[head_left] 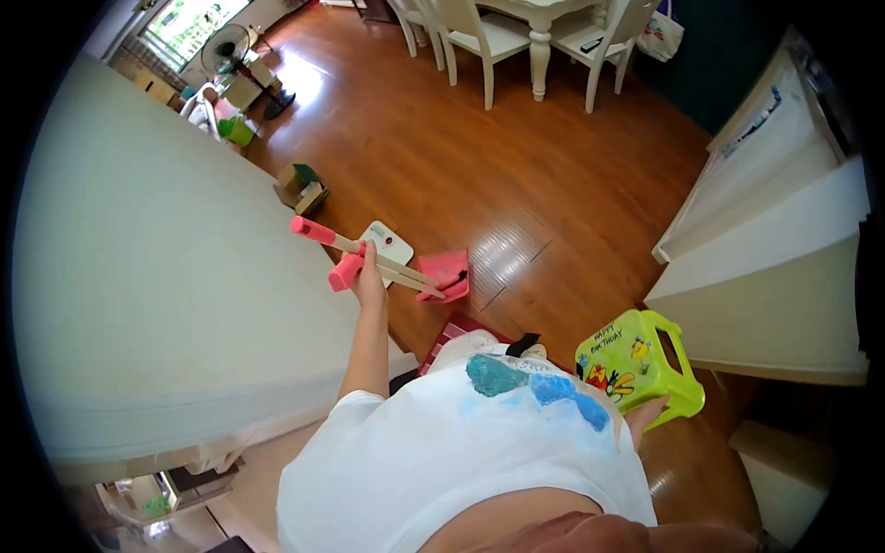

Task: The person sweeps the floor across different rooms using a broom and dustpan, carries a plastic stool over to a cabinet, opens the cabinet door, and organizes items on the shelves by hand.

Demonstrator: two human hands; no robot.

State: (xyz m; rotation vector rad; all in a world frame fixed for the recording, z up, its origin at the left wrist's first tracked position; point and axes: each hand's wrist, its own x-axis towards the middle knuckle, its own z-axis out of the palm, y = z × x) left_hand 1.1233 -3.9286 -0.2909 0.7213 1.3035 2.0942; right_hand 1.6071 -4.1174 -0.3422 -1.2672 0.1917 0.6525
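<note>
My left hand (370, 265) is closed around two pale handles with pink ends, one belonging to a broom (313, 230) and the other to a long-handled dustpan (442, 262). The pink pan is low at the floor, and the broom's dark bristles lie in or against it, partly hidden. On the other side, my right hand (648, 412) grips the lower edge of a lime-green plastic stool (636, 355). Its seat carries cartoon birds and the words "HAPPY BIRTHDAY". Some of the right fingers are hidden by the stool.
A white bathroom scale (387, 241) lies beside the left wall, with an open cardboard box (301, 189) farther along. A dark red mat (458, 334) is near my feet. White chairs (475, 41) and a table (539, 46) stand at the back, a fan (249, 69) at far left.
</note>
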